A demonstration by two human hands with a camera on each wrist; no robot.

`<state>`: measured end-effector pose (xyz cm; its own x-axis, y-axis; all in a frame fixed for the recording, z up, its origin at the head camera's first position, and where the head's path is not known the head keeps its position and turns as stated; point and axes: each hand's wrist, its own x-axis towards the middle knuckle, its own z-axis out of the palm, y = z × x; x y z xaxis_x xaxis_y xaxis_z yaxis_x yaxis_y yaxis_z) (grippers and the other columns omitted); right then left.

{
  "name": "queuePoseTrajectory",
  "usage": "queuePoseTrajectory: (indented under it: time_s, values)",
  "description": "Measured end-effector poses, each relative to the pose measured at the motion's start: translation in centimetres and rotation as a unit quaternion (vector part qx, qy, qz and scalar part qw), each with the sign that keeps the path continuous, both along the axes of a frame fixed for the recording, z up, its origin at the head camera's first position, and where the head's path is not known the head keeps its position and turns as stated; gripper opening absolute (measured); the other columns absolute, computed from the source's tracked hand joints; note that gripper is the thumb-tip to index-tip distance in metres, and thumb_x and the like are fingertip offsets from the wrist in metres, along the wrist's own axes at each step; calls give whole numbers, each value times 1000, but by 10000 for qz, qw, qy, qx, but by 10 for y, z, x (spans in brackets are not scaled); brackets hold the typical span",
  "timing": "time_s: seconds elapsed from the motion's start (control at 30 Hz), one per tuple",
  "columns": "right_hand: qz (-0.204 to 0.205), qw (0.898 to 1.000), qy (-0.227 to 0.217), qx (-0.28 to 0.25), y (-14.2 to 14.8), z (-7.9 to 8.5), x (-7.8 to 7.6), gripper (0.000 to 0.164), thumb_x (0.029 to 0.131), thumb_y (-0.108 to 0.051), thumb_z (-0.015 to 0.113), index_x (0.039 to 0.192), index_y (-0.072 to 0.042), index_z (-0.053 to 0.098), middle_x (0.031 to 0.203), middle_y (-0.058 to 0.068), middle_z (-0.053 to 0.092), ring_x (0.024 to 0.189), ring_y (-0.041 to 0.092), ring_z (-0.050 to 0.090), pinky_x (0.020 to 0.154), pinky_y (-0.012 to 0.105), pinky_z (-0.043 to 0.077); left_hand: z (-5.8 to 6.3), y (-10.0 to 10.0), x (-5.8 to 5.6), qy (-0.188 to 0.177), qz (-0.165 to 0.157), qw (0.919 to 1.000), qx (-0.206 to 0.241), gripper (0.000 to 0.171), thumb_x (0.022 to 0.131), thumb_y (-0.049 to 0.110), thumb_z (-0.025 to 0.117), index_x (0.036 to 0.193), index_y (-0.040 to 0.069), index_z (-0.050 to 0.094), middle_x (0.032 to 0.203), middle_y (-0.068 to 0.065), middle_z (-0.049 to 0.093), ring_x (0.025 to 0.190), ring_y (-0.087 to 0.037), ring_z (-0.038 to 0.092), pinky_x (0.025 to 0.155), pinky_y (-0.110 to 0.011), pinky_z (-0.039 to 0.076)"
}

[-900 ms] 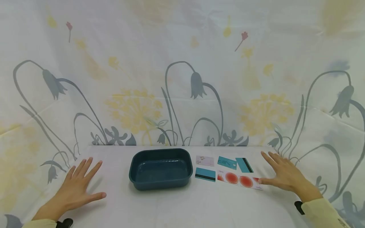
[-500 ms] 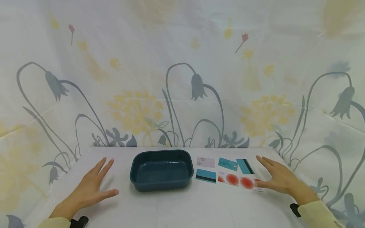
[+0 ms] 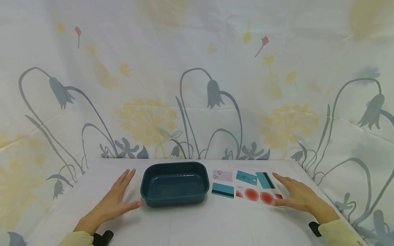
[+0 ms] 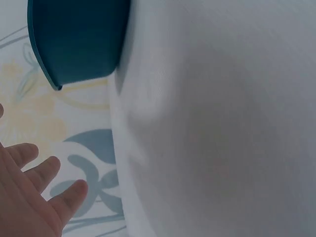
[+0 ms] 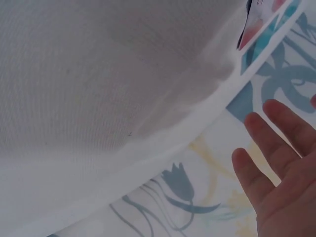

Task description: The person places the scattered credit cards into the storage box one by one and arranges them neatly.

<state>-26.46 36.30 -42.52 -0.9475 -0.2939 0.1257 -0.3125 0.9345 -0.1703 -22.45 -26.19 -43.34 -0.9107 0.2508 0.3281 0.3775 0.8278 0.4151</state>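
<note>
The bin [image 3: 175,201] stands upright near the middle of the desk's [image 3: 184,225] far edge. Left hand [image 3: 114,204]: spread, thumb apart from the fingers, just beside the bin's left wall. Right hand [image 3: 298,197]: spread, its thumb overlapping the right end of the red strip [image 3: 252,194] in the head view; contact cannot be determined. Three blue cards [image 3: 246,177] and a pale card [image 3: 223,175] lie flat right of the bin.

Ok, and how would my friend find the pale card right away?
Start at the dark blue tub on the white table. Just to its right, behind a blue black-striped card, lies the pale card. It has a faint pattern; its neighbours are blue, except the long strip with red circles.
</note>
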Motion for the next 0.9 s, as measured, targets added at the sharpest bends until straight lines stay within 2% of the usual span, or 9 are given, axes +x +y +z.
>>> queuePoseTrajectory:
  time_s: [0.2,0.37,0.53,0.67,0.9]
  values:
    - [-3,9997,-239,-73,-4,-3,0,104,66,-73,68,147,-14,38,138,22,48,120,49,46,84,68,42,-4,10,-6,-151,-81,9991,393,109,75,49,76,155,28,6,155,-22,12,136,-50,21,93,-74,30]
    - [26,9996,-269,-106,-7,-4,0,104,65,-73,69,145,-12,40,136,20,50,118,46,48,83,66,44,-6,17,-11,-313,-106,9973,660,110,75,50,76,155,29,2,156,-21,10,137,-48,18,94,-74,29]
    - [-8,9987,-479,-174,-9,-6,0,104,66,-73,69,144,-10,41,135,20,51,122,45,45,87,66,42,-9,24,-14,-460,-303,9918,1156,109,78,43,77,155,26,1,156,-21,9,136,-45,25,99,-65,35]
    - [-139,9976,-672,-131,-11,-8,-1,102,65,-72,70,142,-10,44,135,22,50,121,46,44,88,67,40,-10,28,-15,-601,-497,9849,1547,110,79,35,77,155,19,-1,155,-24,9,133,-47,29,99,-60,39]
    - [-151,9959,-888,-82,-12,-10,-2,99,65,-68,73,140,-9,47,127,18,56,118,41,49,92,64,41,-11,32,-16,-793,-502,9810,1700,111,79,34,78,155,15,-1,155,-24,8,133,-49,30,98,-56,41]
